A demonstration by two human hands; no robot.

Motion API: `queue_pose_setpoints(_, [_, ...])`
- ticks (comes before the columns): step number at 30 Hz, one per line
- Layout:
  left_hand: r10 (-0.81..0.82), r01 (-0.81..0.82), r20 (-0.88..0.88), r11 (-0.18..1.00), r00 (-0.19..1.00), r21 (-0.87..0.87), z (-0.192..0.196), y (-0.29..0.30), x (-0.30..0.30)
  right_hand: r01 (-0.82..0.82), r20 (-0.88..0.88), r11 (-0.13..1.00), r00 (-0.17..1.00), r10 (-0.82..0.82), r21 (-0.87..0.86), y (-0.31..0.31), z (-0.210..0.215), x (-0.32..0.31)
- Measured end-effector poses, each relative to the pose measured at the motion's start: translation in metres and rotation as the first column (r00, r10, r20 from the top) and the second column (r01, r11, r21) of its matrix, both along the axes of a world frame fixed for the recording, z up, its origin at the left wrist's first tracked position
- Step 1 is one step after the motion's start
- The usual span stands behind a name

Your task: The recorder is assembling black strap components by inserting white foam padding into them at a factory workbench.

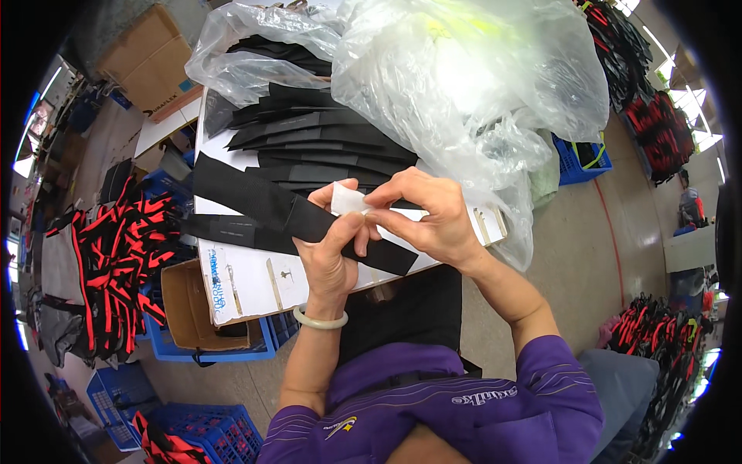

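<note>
My left hand [332, 251], with a pale bangle on its wrist, is closed round a black fabric strip [251, 189] above the near edge of the white table. Between my two hands is a small white piece [349, 199], like paper or thin cloth; its exact kind I cannot tell. My right hand [433, 213] pinches the right end of this piece between thumb and fingers. A second black strip [232, 230] lies beneath the held one, partly hidden by it. Just beyond my hands, several black strips [325, 135] are fanned in an overlapping row on the table.
Large clear plastic bags [464, 85] cover the table's far right side. Below the white table [239, 298], at left, is a cardboard box [197, 309] in a blue crate. Black-and-red bundles [124, 263] stand at far left. Another blue crate [209, 425] is at lower left.
</note>
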State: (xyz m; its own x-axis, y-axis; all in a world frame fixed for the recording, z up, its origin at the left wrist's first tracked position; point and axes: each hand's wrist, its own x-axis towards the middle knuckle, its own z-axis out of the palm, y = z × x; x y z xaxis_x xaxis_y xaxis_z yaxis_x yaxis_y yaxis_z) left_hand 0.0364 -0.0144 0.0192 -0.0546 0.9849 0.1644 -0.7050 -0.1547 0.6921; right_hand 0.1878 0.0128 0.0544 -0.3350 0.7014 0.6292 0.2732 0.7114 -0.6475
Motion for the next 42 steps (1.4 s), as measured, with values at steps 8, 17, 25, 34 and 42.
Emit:
queue_pose_setpoints(8, [0.144,-0.144,-0.017,0.99,0.989,-0.011,-0.006,0.002,-0.003,-0.005,0.013,0.997,1.0,0.006,-0.083,-0.004,-0.007,-0.012])
queue_pose_setpoints(17, [0.175,0.0,0.398,0.915,0.901,-0.403,0.007,0.017,-0.019,-0.08,-0.134,0.966,0.99,0.047,-0.246,-0.012,-0.009,-0.006])
queue_pose_setpoints(25, [0.066,0.198,0.565,0.899,0.822,-0.392,-0.003,0.024,-0.036,-0.085,0.061,0.966,0.993,0.103,-0.244,-0.019,-0.017,0.0])
queue_pose_setpoints(34, [0.072,0.117,0.486,0.93,0.871,-0.348,-0.004,0.018,-0.021,0.14,0.172,0.978,0.971,-0.165,0.152,-0.028,-0.027,-0.015])
queue_pose_setpoints(42, [0.058,0.116,0.472,0.936,0.88,-0.332,-0.005,0.017,-0.018,0.105,0.165,0.994,0.98,-0.11,0.037,-0.029,-0.02,-0.016])
